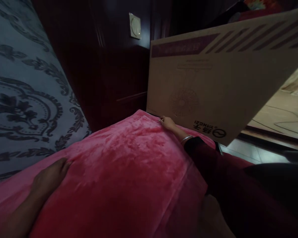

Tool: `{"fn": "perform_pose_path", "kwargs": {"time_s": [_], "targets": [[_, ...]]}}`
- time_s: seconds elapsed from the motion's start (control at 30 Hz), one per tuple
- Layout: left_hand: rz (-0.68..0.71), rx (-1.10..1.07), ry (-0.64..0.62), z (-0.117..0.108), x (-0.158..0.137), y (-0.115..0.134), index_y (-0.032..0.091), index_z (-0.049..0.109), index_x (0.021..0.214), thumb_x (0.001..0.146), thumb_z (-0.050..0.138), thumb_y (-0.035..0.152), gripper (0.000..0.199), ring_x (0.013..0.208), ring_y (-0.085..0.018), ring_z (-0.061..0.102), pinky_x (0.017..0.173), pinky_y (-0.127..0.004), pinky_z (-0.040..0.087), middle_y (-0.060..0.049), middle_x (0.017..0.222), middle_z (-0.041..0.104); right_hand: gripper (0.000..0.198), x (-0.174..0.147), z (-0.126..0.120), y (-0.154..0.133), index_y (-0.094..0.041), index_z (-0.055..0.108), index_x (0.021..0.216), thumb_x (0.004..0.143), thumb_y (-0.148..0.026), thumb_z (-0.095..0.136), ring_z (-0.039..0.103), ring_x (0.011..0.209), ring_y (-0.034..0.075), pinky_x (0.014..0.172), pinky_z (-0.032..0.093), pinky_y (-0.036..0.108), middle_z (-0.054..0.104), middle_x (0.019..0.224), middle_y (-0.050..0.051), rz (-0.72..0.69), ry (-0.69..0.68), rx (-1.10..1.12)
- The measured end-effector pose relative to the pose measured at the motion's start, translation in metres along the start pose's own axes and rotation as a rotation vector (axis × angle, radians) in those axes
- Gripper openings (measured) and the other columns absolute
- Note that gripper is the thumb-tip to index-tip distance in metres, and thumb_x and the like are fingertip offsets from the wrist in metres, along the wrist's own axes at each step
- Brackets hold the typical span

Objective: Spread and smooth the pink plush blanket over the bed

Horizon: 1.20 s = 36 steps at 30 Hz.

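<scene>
A pink plush cover (129, 158) lies spread over a broad flat surface, its far corner close to the cardboard box. My right hand (167, 122), with a silver bracelet at the wrist, is at the cover's far right edge. Its fingers are closed on the cloth there. At the left, my left hand (51, 175) rests on the cover close to the wall. Its fingers are curled together against the plush, and the fingertips are partly hidden. The cloth is slightly rumpled between the hands and has a seam line along its right side.
A large cardboard box (213, 76) with upside-down lettering leans beyond the right edge. Patterned wallpaper (22, 109) borders the left side. Behind stands a dark reddish wood panel (109, 66) with a pale round-dial plate (135, 26). Light floor tiles (250, 150) show at right.
</scene>
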<state>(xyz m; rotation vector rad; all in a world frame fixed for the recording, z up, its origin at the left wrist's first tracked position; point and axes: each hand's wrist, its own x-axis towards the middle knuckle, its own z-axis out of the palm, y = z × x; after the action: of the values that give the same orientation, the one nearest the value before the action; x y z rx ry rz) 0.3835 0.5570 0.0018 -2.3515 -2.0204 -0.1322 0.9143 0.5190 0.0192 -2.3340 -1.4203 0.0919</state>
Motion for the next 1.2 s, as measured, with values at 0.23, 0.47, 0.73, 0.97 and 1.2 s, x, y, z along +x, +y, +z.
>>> {"fn": "perform_pose_path", "kwargs": {"time_s": [0.23,0.47,0.73,0.97,1.2], "targets": [[-0.027,0.046,-0.108,-0.009,-0.01,0.01,0.013,0.06,0.131,0.103,0.024,0.041,0.054,0.124,-0.033,0.064,0.099,-0.042,0.048,-0.017,0.139,0.065,0.027,0.052,0.031,-0.047,-0.015,0.077,0.107,0.097,-0.034,0.061,0.071,0.101,0.025,0.08,0.05,0.028,0.075,0.109,0.015,0.008,-0.079,0.036],[-0.004,0.049,-0.066,-0.002,-0.011,0.005,0.016,0.064,0.117,0.102,0.028,0.043,0.048,0.115,-0.031,0.067,0.09,-0.038,0.049,-0.014,0.126,0.072,0.034,0.08,0.054,-0.06,-0.011,0.071,0.12,0.101,-0.031,0.051,0.067,0.107,0.025,0.086,0.05,0.028,0.073,0.114,0.018,0.031,0.003,0.074],[-0.038,-0.047,-0.046,0.001,-0.01,0.001,0.018,0.066,0.116,0.099,0.03,0.046,0.049,0.119,-0.032,0.065,0.094,-0.038,0.047,-0.014,0.129,0.071,0.032,0.074,0.083,-0.056,-0.015,0.07,0.117,0.101,-0.035,0.051,0.068,0.102,0.025,0.081,0.051,0.028,0.073,0.115,0.014,0.069,0.029,0.114],[-0.023,-0.097,-0.072,-0.003,-0.012,0.0,0.019,0.063,0.106,0.097,0.027,0.055,0.051,0.115,-0.033,0.065,0.089,-0.039,0.046,-0.014,0.119,0.073,0.043,0.077,0.068,-0.059,-0.01,0.071,0.118,0.099,-0.046,0.057,0.067,0.112,0.032,0.087,0.05,0.036,0.069,0.122,0.023,0.127,-0.038,0.061],[-0.065,-0.059,-0.054,0.005,-0.007,-0.003,0.018,0.065,0.118,0.096,0.033,0.053,0.053,0.12,-0.033,0.065,0.093,-0.038,0.048,-0.015,0.125,0.072,0.041,0.07,0.076,-0.047,-0.015,0.071,0.12,0.097,-0.047,0.06,0.068,0.111,0.03,0.085,0.051,0.032,0.071,0.121,0.018,0.083,-0.028,0.064]]}}
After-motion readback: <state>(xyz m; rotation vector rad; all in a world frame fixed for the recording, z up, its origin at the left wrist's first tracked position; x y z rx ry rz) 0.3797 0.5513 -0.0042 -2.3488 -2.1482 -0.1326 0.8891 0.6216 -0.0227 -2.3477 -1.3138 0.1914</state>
